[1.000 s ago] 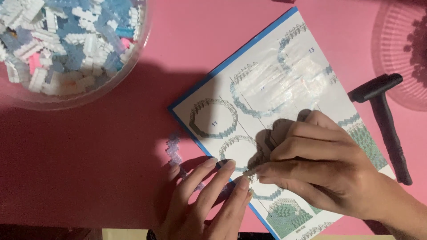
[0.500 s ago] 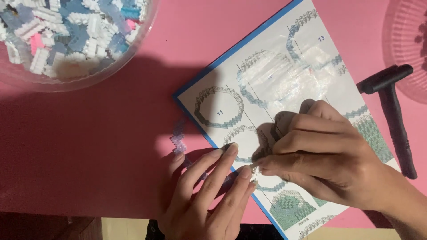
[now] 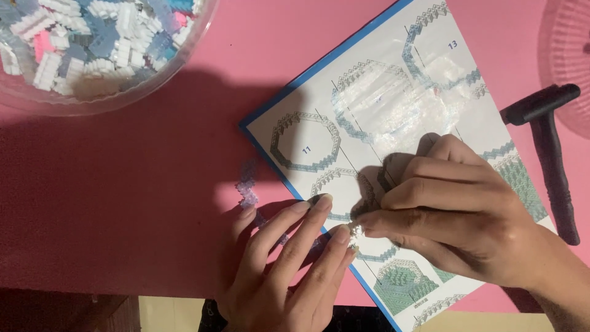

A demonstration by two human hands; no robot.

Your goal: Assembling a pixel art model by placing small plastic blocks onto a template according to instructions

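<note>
Pinching a tiny white brick piece [image 3: 356,230] is what we see at the centre: the right hand [image 3: 458,212] has its thumb and forefinger closed tight on it, other fingers curled in above. Left hand [image 3: 284,264] lies flat-ish, fingers stretched out and together, tips touching the same piece from the other side; it grips nothing we can make out, whether it pinches we cannot tell. Piece sits right between both sets of fingertips, over the lower edge of the instruction sheet [image 3: 369,110].

Sheet: white rectangle, blue border, lying tilted under the right-hand fingers and running up and away from them. Printed on it are grey-blue ring-shaped build diagrams and greenish ones just below the right knuckles; glare washes out the middle part. Small blue step numerals by the rings, not copied.

Just beyond the left fingertips, off the sheet's edge, a small pale lilac brick strip [image 3: 248,184] lies on the pink table [image 3: 123,203], near but apart from the hand. Far up-left of the fingers, clear round tub [image 3: 92,101] with white, light blue and pink bricks [image 3: 80,43]. Past the right wrist side, black hammer-shaped tool [image 3: 550,154], well apart from the fingers. Pink translucent round dish [image 3: 562,55] at the top corner beyond it.
</note>
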